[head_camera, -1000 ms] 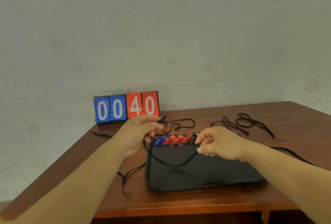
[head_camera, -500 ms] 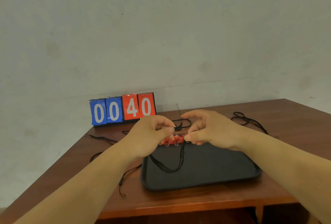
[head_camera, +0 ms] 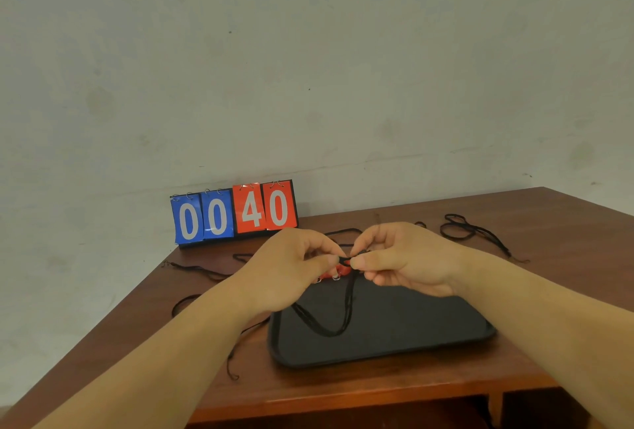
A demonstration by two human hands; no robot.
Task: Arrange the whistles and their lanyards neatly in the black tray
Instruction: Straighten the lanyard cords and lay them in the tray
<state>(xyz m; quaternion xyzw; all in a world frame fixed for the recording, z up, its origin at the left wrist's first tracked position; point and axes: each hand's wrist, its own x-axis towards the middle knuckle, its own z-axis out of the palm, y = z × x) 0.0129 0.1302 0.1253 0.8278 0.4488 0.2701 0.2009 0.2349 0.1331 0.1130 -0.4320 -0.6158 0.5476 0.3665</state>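
A black tray (head_camera: 404,343) lies on the brown table. Above its far edge, my left hand (head_camera: 291,267) and my right hand (head_camera: 401,257) meet, each pinching the same black lanyard (head_camera: 329,324), which is folded and hangs in a doubled loop down to the tray. Red whistles (head_camera: 338,270) with small metal rings show just under my fingers at the tray's far edge; the rest of the row is hidden behind my hands.
A blue and red scoreboard (head_camera: 235,214) reading 0040 stands at the back against the wall. Loose black lanyards lie at the back right (head_camera: 470,231), the left (head_camera: 199,269) and the front left (head_camera: 236,349) of the table (head_camera: 360,391).
My hands have come together over the tray's far edge, folding the lanyard so its loop now hangs doubled and narrower. The blue whistles are now hidden.
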